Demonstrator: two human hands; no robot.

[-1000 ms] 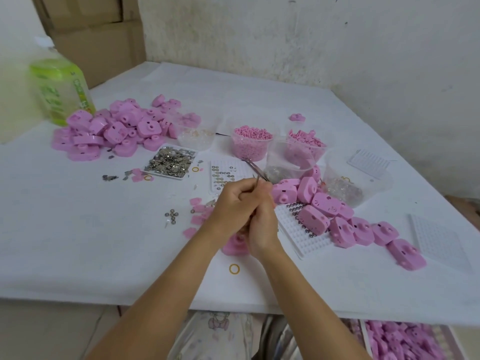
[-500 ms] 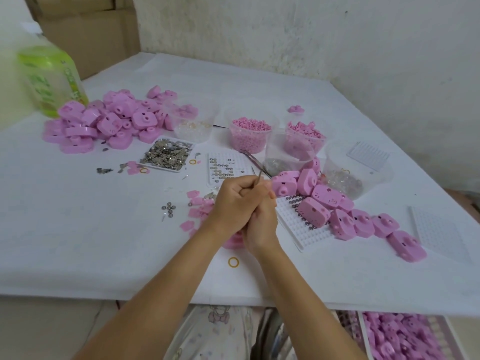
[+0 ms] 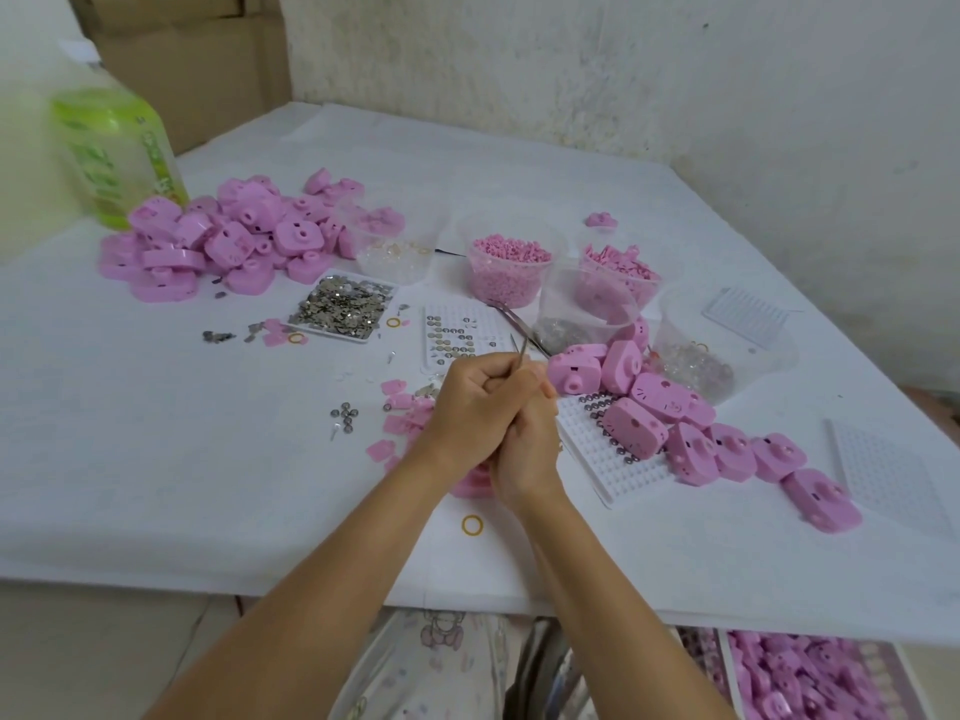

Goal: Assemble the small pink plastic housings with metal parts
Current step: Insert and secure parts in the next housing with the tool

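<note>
Fingers gripping tweezers, housing, near table edge

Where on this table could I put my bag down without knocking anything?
The white table is bare left of the left hand, between the heap of pink plastic housings and the near edge, and behind the clear plastic tubs toward the wall. It is crowded around the right hand holding thin metal tweezers: white grid tray, a row of pink housings.

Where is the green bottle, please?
In the head view, the green bottle stands at the far left, just behind the pile of pink housings.
</note>
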